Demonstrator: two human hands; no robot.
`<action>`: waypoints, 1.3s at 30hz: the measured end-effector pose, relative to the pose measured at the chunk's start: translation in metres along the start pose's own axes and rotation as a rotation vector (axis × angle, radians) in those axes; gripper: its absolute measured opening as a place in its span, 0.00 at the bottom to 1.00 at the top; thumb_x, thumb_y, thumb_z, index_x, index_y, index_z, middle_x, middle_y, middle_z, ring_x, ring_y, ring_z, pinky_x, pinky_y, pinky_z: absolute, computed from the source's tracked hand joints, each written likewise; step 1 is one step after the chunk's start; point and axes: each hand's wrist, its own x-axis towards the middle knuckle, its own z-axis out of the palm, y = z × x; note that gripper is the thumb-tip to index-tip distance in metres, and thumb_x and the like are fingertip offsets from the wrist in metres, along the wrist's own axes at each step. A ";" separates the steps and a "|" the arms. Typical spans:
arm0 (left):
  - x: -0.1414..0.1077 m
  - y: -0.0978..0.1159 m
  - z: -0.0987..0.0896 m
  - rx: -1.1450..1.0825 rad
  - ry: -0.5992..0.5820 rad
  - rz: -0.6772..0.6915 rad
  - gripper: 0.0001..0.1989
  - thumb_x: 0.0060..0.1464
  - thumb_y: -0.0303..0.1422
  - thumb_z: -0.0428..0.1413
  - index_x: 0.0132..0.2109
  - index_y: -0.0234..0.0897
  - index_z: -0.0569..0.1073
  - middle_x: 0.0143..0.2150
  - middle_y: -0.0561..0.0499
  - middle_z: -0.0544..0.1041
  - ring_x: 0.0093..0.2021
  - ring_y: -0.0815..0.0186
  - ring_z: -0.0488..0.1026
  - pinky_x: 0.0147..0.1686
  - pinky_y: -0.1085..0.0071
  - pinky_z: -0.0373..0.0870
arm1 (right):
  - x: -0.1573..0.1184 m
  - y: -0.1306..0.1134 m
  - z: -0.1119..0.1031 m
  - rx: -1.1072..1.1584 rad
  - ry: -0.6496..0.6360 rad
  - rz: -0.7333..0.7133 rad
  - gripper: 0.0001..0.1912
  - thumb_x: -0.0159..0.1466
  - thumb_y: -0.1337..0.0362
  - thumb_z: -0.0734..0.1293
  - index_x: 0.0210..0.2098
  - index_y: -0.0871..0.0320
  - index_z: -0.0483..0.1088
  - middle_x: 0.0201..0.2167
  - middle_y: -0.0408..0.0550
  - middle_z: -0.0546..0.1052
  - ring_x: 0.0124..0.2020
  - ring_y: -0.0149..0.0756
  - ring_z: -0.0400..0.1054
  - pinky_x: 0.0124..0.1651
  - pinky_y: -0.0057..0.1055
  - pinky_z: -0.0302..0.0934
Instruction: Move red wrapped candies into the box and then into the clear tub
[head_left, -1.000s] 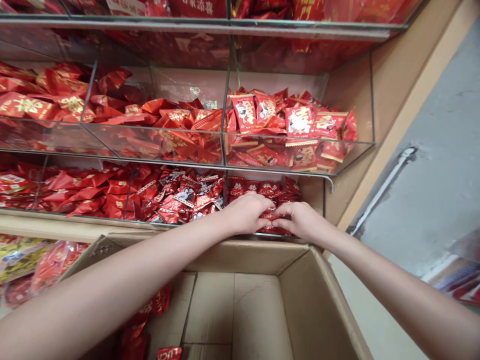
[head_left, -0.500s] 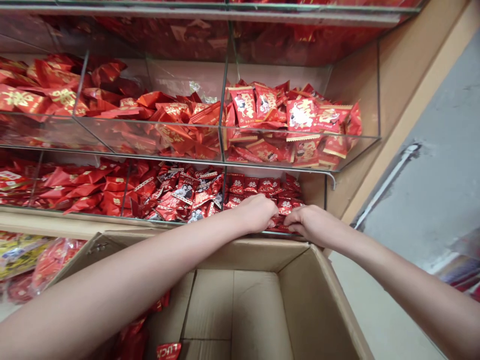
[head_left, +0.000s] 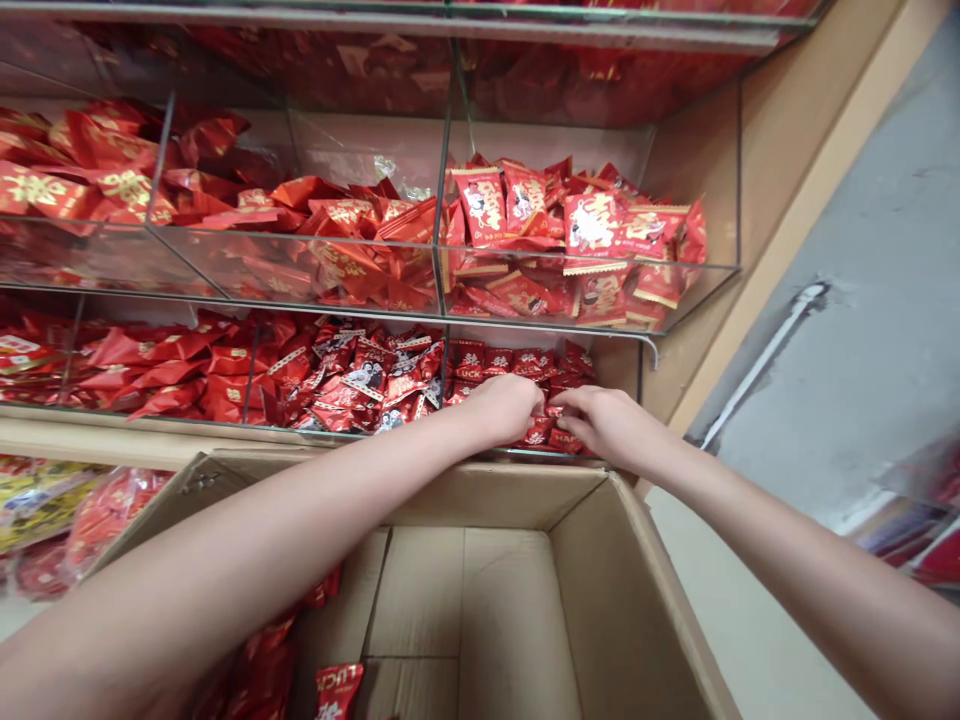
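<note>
My left hand [head_left: 510, 408] reaches over the box into the lower right shelf compartment, its fingers curled down on small red candy packets [head_left: 531, 362]. Close beside it, my right hand [head_left: 606, 424] has thumb and fingers pinched at the same packets. Only a small gap separates the two sets of fingertips. What lies right under the fingers is partly hidden. Below my arms stands an open cardboard box [head_left: 510, 500]. Red packets [head_left: 262, 665] lie in its left part, and one loose packet [head_left: 337, 690] marked LUCK rests on its bottom.
Clear dividers [head_left: 441, 200] split the shelves into compartments of red-wrapped sweets. Larger red packets [head_left: 525, 210] fill the compartment above my hands, behind a clear front panel [head_left: 540, 295]. Yellow and red bags [head_left: 45, 500] lie at lower left. A wooden side panel [head_left: 697, 200] and grey wall [head_left: 847, 270] stand right.
The view has shifted slightly. My right hand has moved a little left and up, and both hands stay at the packets. More of the front packets shows between them.
</note>
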 end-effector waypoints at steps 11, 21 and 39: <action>-0.025 -0.016 -0.019 0.005 0.110 0.097 0.10 0.51 0.28 0.49 0.37 0.35 0.75 0.35 0.47 0.74 0.38 0.64 0.70 0.40 0.71 0.65 | 0.003 -0.005 -0.010 0.043 -0.054 -0.041 0.13 0.58 0.68 0.58 0.36 0.57 0.73 0.35 0.46 0.77 0.36 0.34 0.70 0.39 0.26 0.58; -0.033 -0.010 -0.010 0.058 0.092 0.088 0.07 0.49 0.29 0.52 0.28 0.33 0.73 0.29 0.46 0.71 0.32 0.63 0.69 0.31 0.70 0.64 | -0.003 0.001 -0.014 0.015 -0.125 -0.034 0.12 0.57 0.70 0.59 0.31 0.56 0.74 0.30 0.46 0.76 0.31 0.34 0.69 0.35 0.26 0.58; -0.098 0.026 0.001 -0.089 0.119 0.186 0.15 0.58 0.32 0.43 0.48 0.35 0.69 0.38 0.46 0.73 0.39 0.62 0.66 0.42 0.64 0.63 | -0.024 0.003 0.006 -0.024 -0.060 0.000 0.12 0.59 0.70 0.58 0.33 0.59 0.72 0.32 0.51 0.74 0.35 0.36 0.68 0.40 0.29 0.58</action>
